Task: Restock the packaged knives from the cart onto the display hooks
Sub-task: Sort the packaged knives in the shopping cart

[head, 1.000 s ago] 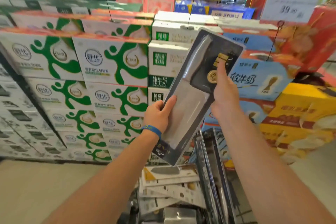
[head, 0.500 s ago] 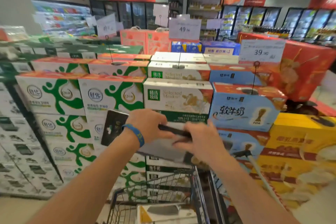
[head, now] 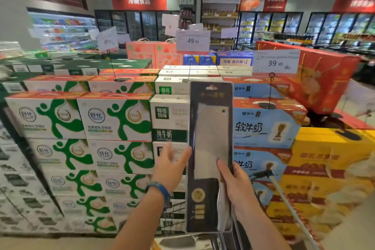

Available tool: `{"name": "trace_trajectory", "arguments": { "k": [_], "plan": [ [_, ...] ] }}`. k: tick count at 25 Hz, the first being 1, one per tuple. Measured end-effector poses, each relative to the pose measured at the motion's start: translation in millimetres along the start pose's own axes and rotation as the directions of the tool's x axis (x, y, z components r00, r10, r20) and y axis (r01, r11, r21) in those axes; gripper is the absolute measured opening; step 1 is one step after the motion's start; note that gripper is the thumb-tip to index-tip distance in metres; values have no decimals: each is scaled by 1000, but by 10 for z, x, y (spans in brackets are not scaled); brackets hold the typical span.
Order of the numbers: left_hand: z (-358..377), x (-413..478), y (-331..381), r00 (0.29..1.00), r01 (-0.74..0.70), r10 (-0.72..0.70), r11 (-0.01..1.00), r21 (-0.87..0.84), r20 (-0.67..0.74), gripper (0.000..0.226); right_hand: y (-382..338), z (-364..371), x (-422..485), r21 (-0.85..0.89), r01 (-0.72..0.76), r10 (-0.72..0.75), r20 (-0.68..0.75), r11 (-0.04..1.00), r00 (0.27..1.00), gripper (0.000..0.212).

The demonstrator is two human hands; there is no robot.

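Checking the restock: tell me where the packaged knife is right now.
In the head view the packaged knife stands upright at centre, held by the right hand, left hand beside its left edge, milk cartons behind.

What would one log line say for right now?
right hand: holds knife pack upright | left hand: open, beside pack | cart: below | pack: not yet hung

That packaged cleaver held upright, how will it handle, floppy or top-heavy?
Probably stiff: the packaged cleaver stands upright, unbent, held by the right hand below its middle. Likely top-heavy, since the wide blade sits above that hold.
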State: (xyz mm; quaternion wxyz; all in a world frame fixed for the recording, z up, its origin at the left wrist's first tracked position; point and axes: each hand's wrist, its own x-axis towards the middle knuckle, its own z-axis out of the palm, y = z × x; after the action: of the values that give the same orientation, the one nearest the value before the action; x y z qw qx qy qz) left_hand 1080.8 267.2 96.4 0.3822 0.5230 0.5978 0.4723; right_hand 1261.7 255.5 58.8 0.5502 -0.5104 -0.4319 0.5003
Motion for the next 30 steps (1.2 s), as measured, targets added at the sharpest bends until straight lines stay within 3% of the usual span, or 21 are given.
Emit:
{"name": "trace_trajectory", "arguments": {
  "k": [1,3,6,8,10,13,17,21,23,25,27,30],
  "plan": [
    [177,-34,-44,976,158,-118,962,-223,183,98,11,-25,-25,66,-35,36,-13,997,999,28],
    [512,-92,-92,921,353,-250,859,-372,298,101,21,-129,-75,76,-49,57,-96,996,994,22],
    [981,-157,-112,920,381,-316,859,-341,231,114,43,-490,-112,27,-40,44,-191,999,981,28],
    [1237,-199,-104,910,394,-319,865,-310,265,111,92,-780,-182,37,-10,16,-185,999,983,21],
    [1471,-288,-73,883,431,-339,859,-276,324,97,170,-1058,-274,9,7,-6,-136,1000,991,9],
    [1792,-297,-182,837,476,-385,863,-171,388,83,314,-1394,-345,-82,-18,11,-88,996,996,16],
    [1971,-240,-493,792,502,-329,830,-242,515,39,572,-1692,-369,-169,-64,16,-270,984,963,23],
    [1822,-506,-1314,783,469,-471,876,112,407,16,1015,-1845,-563,-324,-177,10,-458,929,889,15],
    [1709,-629,-1731,772,419,-517,852,316,370,14,1252,-1829,-591,-432,-242,-1,-491,869,871,18],
    [1630,-687,-1981,815,289,-480,823,490,326,13,1511,-1764,-562,-513,-291,7,-484,807,875,22],
    [1598,-699,-2079,855,191,-427,786,588,293,13,1767,-1655,-517,-572,-354,54,-473,740,879,18],
    [1620,-699,-2191,850,252,-476,742,621,225,32,2200,-1482,-497,-646,-480,218,-445,594,869,18]
  ]
}}
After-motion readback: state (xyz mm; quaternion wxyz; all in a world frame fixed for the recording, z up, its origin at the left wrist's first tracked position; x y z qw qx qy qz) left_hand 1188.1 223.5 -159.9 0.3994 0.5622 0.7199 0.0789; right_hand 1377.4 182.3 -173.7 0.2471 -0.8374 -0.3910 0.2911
